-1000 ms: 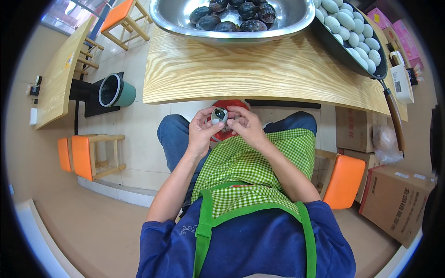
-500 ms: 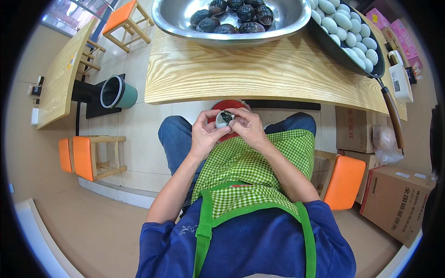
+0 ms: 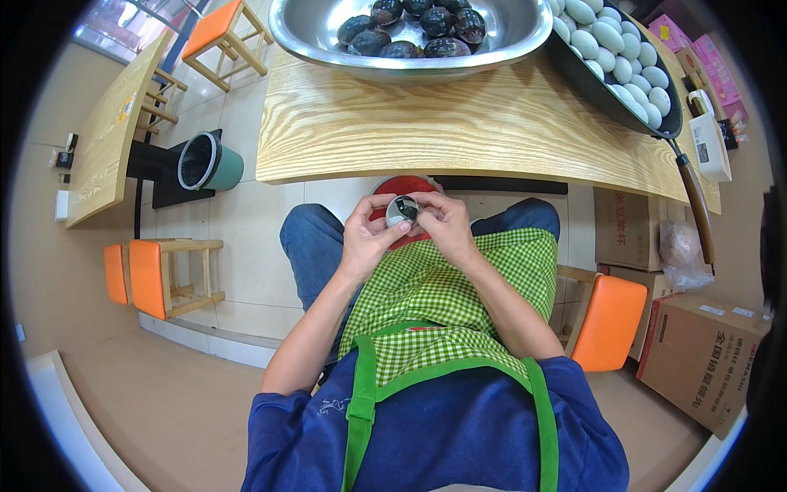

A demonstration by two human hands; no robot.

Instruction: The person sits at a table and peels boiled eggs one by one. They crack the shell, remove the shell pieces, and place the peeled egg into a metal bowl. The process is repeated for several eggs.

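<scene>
- One partly peeled preserved egg (image 3: 402, 211) between two bare hands, over the far end of the lap, just short of the table's near edge; dark and glossy toward the upper right, pale along the lower left.
- Left hand (image 3: 366, 239) curled around the egg's left side, thumb along the near side, bent fingers on the far left.
- Right hand (image 3: 448, 226) close opposite, fingers bent, tips gathered at the egg's right side; too small to tell whether pinching a flake of shell or only pressing on the egg.
- Beneath and beyond both hands, a red basin (image 3: 403, 185), largely covered by them.
- Below the wrists, a green-and-white checked apron (image 3: 451, 283) over blue jeans (image 3: 311, 250), knees spread to left and right.
- Ahead, a wood-grain table (image 3: 459, 123).
- At the table's far middle, a steel basin (image 3: 402, 72) with several dark peeled eggs (image 3: 438, 22) inside.
- To the far right, a black pan (image 3: 594, 97) heaped with pale bluish eggs (image 3: 607, 34), brown handle (image 3: 695, 205) toward the near right, beside a white box (image 3: 711, 146).
- On the floor at left, a green bin (image 3: 225, 168) and, nearer, an orange-and-wood stool (image 3: 147, 279).
- At right, an orange seat (image 3: 608, 321), cardboard boxes (image 3: 697, 353) and a clear plastic bag (image 3: 684, 254).
</scene>
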